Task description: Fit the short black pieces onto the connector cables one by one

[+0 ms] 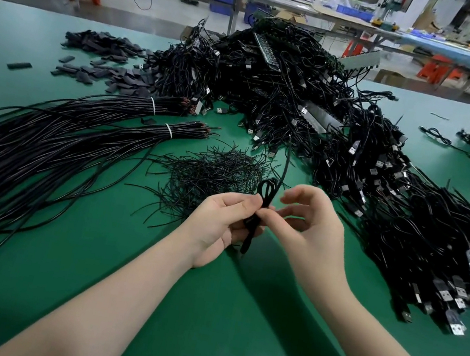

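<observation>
My left hand (221, 221) grips a folded black cable (267, 191) above the green table, its loop sticking up over my fingers and its end hanging below my palm. My right hand (310, 225) pinches the same cable bundle at its middle with thumb and forefinger, the other fingers spread loosely. One strand runs up from the loop toward the big heap of connector cables (289, 93). Short black pieces (104, 73) lie scattered at the far left of the table.
Two tied bundles of long black wire (63, 128) spread across the left. A tangle of thin black ties (213, 171) lies just beyond my hands. Rows of cables with USB plugs (435, 244) fill the right side. The green table (218, 316) shows bare near me.
</observation>
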Available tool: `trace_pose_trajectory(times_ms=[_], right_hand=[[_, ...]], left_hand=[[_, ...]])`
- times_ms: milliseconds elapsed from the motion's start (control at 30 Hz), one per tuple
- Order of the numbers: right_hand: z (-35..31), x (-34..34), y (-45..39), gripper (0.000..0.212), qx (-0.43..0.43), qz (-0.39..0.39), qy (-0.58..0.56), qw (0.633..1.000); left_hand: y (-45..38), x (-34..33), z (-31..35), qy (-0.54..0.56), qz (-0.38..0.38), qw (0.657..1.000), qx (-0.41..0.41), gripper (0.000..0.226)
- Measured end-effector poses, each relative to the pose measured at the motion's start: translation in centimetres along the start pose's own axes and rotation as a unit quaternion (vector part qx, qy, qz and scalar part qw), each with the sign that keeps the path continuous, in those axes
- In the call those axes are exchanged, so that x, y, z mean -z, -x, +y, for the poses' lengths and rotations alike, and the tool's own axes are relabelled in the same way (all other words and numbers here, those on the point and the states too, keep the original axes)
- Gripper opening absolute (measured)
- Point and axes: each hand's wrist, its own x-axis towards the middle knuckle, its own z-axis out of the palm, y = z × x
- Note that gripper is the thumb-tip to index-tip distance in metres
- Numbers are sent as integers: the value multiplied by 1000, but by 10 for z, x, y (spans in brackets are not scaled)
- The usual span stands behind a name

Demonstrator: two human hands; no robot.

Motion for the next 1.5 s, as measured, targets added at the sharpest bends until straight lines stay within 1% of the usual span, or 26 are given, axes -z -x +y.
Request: trace_pose_trajectory(times_ms=[33, 100, 200, 300, 467, 567, 600, 667, 700, 733, 767, 800, 833, 867, 933, 967, 1000, 1033, 1100, 1200, 1233, 1300, 1367, 1400, 1433, 1500], right_hand=[[2, -2, -1, 40, -43, -11, -37, 998], [7, -3, -4, 47, -71, -61, -69, 993], [8, 3, -8, 28, -29, -162, -93, 982], [8, 11, -10, 24, 7, -190, -74, 979], [7, 12, -6, 21, 13, -192, -64, 979], [-4, 10, 1, 19, -34, -183, -135, 973], [-10, 12, 0, 18, -52, -161, -164, 972], [-23, 31, -10, 15, -53, -76, -177, 980], [-29, 47, -18, 13, -32, -23, -136, 990], [-33, 67, -28, 11, -4, 29, -51, 998], [-35, 89, -39, 11, 23, 77, 78, 994], [-34, 112, -49, 18, 41, 120, 239, 963], [-29, 134, -59, 25, 33, 151, 391, 907], [-20, 152, -66, 29, -8, 161, 504, 849], [3, 172, -69, 38, -158, 98, 614, 767], [16, 176, -64, 48, -244, 52, 614, 749], [29, 178, -59, 61, -304, 22, 588, 749], [39, 182, -54, 70, -331, 14, 560, 759], [52, 189, -52, 77, -327, 35, 527, 784], [52, 195, -61, 82, -335, 36, 500, 798], [49, 195, -63, 84, -345, 16, 497, 796], [45, 189, -64, 90, -348, -22, 534, 770], [37, 176, -62, 93, -302, 11, 579, 757], [32, 166, -59, 91, -254, 54, 586, 767], [27, 151, -55, 86, -192, 91, 576, 790], [19, 108, -41, 67, -47, 105, 520, 846]], left_hand=[[0, 1, 0, 11, -1, 1000, 2, 20], [-1, 2, 1, 16, -11, 1000, 8, 19], [0, 5, 0, -7, -35, 999, 14, 19], [0, 6, -2, -32, -51, 998, 11, 17], [0, 5, -3, -58, -36, 998, -1, 22], [1, 2, -5, -65, -41, 997, -1, 38], [1, 1, -6, -69, -46, 997, -4, 45], [1, 0, -5, -68, -46, 997, -6, 56], [0, 1, -4, -56, -38, 998, -2, 57], [0, 2, -3, -40, -27, 999, 3, 55], [-1, 3, -3, -30, -19, 999, 6, 50], [-1, 3, -3, -28, -14, 999, 6, 45], [-1, 3, -3, -33, -14, 999, 2, 40], [-1, 3, -4, -41, -17, 999, -2, 37], [0, 2, -6, -52, -19, 998, -9, 36], [0, 2, -6, -51, -17, 998, -11, 36], [0, 2, -6, -47, -15, 999, -12, 36], [0, 2, -6, -43, -13, 999, -12, 35], [0, 2, -5, -42, -12, 999, -14, 35], [2, 0, -6, -71, -12, 997, -24, 32], [3, -1, -7, -89, -5, 996, -30, 27], [6, -5, -10, -123, 18, 991, -50, 22], [10, -9, -7, -125, 30, 989, -71, 25], [13, -11, -2, -117, 24, 990, -80, 26], [15, -13, 5, -111, 16, 990, -90, 27], [16, -13, 26, -107, 23, 987, -117, 27]])
